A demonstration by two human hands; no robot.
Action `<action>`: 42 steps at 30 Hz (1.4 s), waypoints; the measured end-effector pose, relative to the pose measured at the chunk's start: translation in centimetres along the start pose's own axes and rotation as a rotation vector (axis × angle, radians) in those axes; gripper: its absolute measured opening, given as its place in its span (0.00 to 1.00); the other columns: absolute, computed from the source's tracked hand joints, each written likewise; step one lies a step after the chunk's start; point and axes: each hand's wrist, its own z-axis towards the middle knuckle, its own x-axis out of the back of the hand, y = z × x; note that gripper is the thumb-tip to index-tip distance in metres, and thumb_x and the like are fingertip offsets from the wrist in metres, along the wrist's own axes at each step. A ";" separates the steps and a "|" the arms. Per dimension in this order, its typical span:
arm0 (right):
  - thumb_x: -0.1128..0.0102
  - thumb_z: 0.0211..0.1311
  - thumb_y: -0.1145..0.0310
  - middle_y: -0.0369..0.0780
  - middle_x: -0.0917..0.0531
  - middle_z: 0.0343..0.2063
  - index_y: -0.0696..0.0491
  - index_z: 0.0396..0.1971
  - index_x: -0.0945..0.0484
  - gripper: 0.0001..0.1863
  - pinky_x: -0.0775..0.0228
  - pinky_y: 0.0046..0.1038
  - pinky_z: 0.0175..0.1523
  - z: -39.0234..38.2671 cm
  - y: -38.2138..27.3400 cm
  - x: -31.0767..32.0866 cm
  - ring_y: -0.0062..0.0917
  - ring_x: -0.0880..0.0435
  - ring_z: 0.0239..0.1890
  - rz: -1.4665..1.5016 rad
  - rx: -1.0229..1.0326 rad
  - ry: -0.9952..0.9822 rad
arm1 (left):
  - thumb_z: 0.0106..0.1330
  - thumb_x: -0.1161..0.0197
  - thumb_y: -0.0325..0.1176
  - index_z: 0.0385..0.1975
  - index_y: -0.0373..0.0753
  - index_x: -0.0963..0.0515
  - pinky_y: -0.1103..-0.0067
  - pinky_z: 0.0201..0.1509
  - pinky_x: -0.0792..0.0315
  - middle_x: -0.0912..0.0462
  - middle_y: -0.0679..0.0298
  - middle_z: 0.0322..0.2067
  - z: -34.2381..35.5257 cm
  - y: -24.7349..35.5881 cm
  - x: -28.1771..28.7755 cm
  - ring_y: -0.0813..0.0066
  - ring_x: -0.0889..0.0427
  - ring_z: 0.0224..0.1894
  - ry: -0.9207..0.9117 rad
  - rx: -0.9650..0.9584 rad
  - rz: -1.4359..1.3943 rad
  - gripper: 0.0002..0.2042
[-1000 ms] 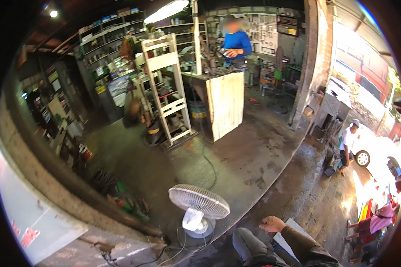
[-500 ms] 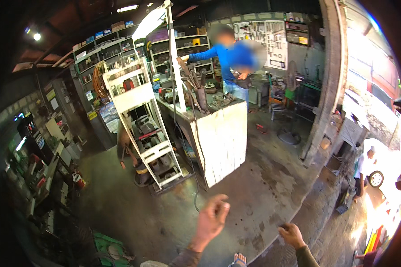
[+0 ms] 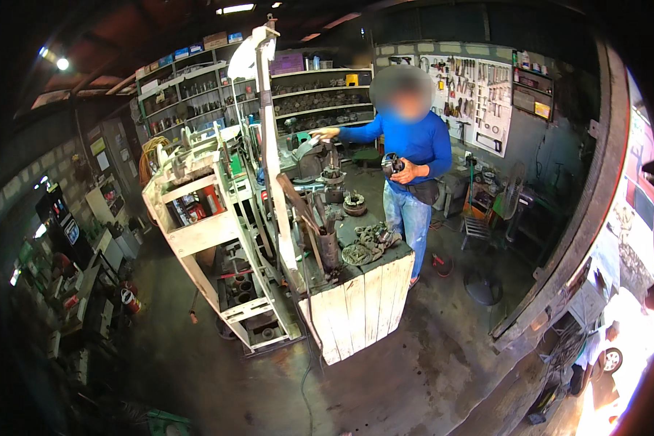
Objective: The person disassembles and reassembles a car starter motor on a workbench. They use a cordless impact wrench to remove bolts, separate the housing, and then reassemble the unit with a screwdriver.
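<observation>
The white wooden rack stands at nine o'clock, just beside the central workbench, probably to keep the metal parts within reach. At one o'clock a person in blue cradles a dark round part. The left hand and right hand are out of view, so I cannot tell how their fingers are.
</observation>
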 end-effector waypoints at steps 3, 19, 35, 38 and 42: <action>0.39 0.65 0.60 0.43 0.12 0.33 0.52 0.37 0.14 0.13 0.21 0.37 0.32 4.7 -5.2 0.4 0.37 0.14 0.29 0.276 -0.015 -0.027 | 0.66 0.34 0.48 0.36 0.39 0.13 0.60 0.36 0.19 0.12 0.53 0.26 4.8 3.4 0.2 0.53 0.12 0.30 0.245 -0.001 0.136 0.17; 0.37 0.68 0.69 0.34 0.19 0.19 0.55 0.27 0.13 0.10 0.35 0.31 0.22 26.2 -28.5 9.1 0.19 0.24 0.19 0.424 -0.001 0.212 | 0.73 0.35 0.43 0.47 0.38 0.17 0.72 0.44 0.22 0.11 0.58 0.35 40.0 81.5 -17.0 0.69 0.14 0.37 -0.220 -0.805 0.056 0.14; 0.35 0.65 0.56 0.45 0.16 0.26 0.58 0.34 0.17 0.17 0.27 0.38 0.40 69.8 -106.1 24.2 0.34 0.17 0.30 -0.557 0.775 0.112 | 0.67 0.33 0.42 0.46 0.38 0.14 0.69 0.49 0.20 0.10 0.52 0.40 60.1 95.1 -21.0 0.58 0.11 0.42 0.077 -0.174 0.130 0.16; 0.35 0.66 0.56 0.44 0.14 0.28 0.58 0.37 0.15 0.17 0.25 0.37 0.42 78.0 -115.4 21.3 0.33 0.15 0.32 -0.449 0.717 0.082 | 0.67 0.34 0.33 0.40 0.33 0.14 0.70 0.37 0.20 0.12 0.59 0.31 65.8 93.7 -22.9 0.72 0.15 0.28 0.029 -0.002 -0.416 0.10; 0.36 0.65 0.59 0.43 0.14 0.26 0.58 0.38 0.15 0.15 0.24 0.35 0.41 87.9 -121.3 22.2 0.31 0.15 0.32 -0.432 0.594 0.245 | 0.70 0.39 0.44 0.43 0.43 0.13 0.66 0.43 0.22 0.10 0.62 0.37 71.6 95.5 -22.7 0.67 0.14 0.41 -0.040 -0.036 0.026 0.14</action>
